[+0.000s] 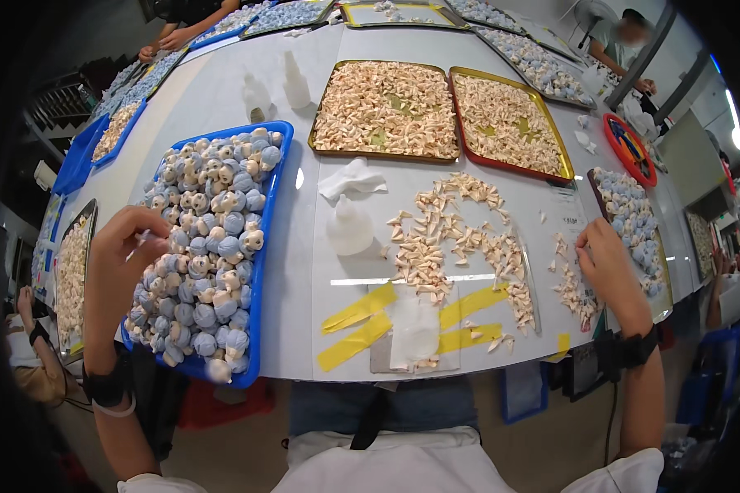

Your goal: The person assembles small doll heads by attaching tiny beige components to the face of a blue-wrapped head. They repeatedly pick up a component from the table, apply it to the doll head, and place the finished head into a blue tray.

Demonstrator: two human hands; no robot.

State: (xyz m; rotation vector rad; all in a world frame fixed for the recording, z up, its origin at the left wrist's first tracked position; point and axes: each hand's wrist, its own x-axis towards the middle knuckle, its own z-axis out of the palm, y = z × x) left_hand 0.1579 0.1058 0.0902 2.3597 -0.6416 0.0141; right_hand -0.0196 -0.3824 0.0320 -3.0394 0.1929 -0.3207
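My left hand (122, 251) is at the left side of a blue tray (273, 189), thumb and fingers curled together in a pinch. Something small and whitish shows at its fingertips, too small to name. Filling the tray are small doll-like heads (197, 246), pale-faced with blue-grey caps. On the right, my right hand (607, 267) bends down to the table, fingers drawn together beside loose cream-coloured pointed pieces (575, 287). Whether a piece is between those fingertips is hidden. A larger heap of such pieces (423, 259) lies between my hands.
Two trays of cream pieces (386, 107) (514, 123) stand farther back. A squeeze bottle (349, 226) and crumpled tissue (353, 177) sit by the blue tray. Yellow tape (358, 324) flanks a white pad (415, 329) at the front edge. Another tray of blue-capped heads (629, 218) borders my right hand.
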